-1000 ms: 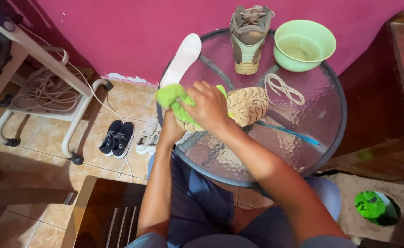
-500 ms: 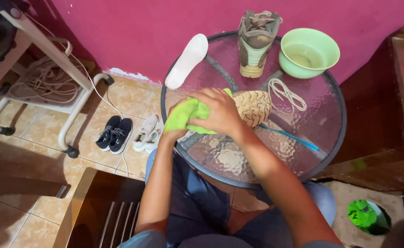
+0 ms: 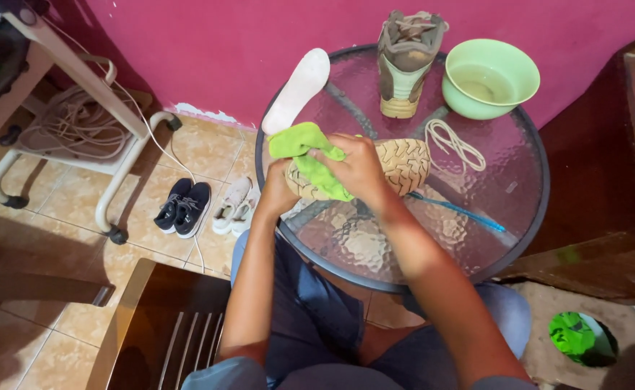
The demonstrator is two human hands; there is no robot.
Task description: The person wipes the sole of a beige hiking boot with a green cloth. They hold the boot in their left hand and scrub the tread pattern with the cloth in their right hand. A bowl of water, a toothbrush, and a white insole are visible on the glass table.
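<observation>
Magenta wall and tan floor tiles frame a round glass table point(image 3: 520, 217), seen from the head camera. At its near-left edge lies a tan shoe point(image 3: 404, 165), sole turned up. The right hand point(image 3: 357, 167) has its fingers closed on a green cloth point(image 3: 304, 155), pressing it onto the sole's heel end; the left hand point(image 3: 278, 193) wraps around the shoe from below. Wiping well, I judge, calls for a firm left-hand grip and the cloth worked into the tread grooves. Toward the far edge a second shoe point(image 3: 404, 61) stands upright beside a green bowl point(image 3: 489, 78) holding cloudy water. A white insole point(image 3: 297, 90), loose laces point(image 3: 456, 143) and a blue-handled brush point(image 3: 458, 211) lie nearby.
</observation>
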